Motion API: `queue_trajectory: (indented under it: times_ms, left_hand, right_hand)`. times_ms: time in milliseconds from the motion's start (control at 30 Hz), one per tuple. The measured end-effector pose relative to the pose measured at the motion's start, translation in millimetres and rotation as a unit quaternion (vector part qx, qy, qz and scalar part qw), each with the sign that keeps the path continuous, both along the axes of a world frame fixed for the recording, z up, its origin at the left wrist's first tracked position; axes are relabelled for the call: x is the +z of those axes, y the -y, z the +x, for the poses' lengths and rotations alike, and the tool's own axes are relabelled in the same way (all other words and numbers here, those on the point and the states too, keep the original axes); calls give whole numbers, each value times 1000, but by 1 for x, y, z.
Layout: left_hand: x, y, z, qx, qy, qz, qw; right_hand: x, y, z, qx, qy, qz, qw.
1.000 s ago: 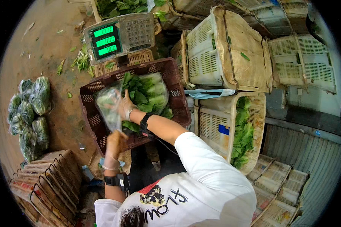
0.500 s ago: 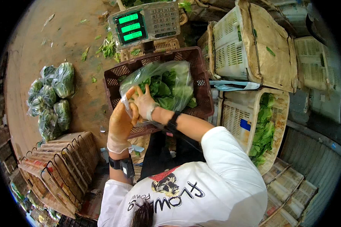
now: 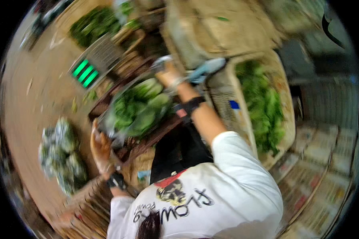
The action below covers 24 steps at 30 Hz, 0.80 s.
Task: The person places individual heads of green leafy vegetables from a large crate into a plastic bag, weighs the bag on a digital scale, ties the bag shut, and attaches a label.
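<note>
A clear plastic bag (image 3: 103,121) filled with leafy green vegetables (image 3: 141,105) lies in the dark brown plastic crate (image 3: 147,142). My left hand (image 3: 100,148), in a thin clear glove, is at the bag's near left end, fingers closed on the plastic though blurred. At the bag's far right end, my right hand (image 3: 170,75) is closed on bunched plastic, its arm reaching across the crate's right side. Pale stems show toward the right hand, darker leaves toward the left. Behind the crate stands a scale display (image 3: 85,73) with lit green readouts, smeared by motion.
Several bagged vegetables (image 3: 64,153) lie on the floor at left. On the right, a pale crate (image 3: 285,115) holds leafy greens; a covered crate (image 3: 227,32) stands behind it, with a light blue strip (image 3: 207,68) between. Stacked crates (image 3: 81,215) stand at lower left. More greens (image 3: 95,26) lie far back.
My hands have moved apart, the left toward the crate's near left end, the right to its far right. The view has turned, and the bagged greens show more openly.
</note>
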State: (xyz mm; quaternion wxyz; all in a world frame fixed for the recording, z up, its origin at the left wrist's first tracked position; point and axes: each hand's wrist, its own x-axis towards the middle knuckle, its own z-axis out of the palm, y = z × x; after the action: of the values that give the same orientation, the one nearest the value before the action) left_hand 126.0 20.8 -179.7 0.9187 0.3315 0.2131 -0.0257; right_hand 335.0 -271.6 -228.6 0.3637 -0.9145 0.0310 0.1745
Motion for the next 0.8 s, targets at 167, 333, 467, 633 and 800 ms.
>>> queue_trajectory:
  times_ms: [167, 333, 467, 633, 800]
  left_hand:
    - [-25, -41, -13, -59, -73, 241, 966]
    - [36, 15, 34, 20, -179, 830, 528]
    - [88, 146, 85, 24, 1, 622, 782]
    - [108, 373, 143, -406, 137, 434, 793]
    - [37, 580, 171, -698, 152, 261, 649]
  right_hand:
    - [29, 13, -35, 16, -70, 116, 991]
    - [-1, 99, -80, 94, 76, 182, 976]
    - [77, 243, -113, -14, 55, 233, 971]
    - [81, 469, -133, -356, 108, -105, 922]
    - [37, 607, -139, -313, -185, -356, 861]
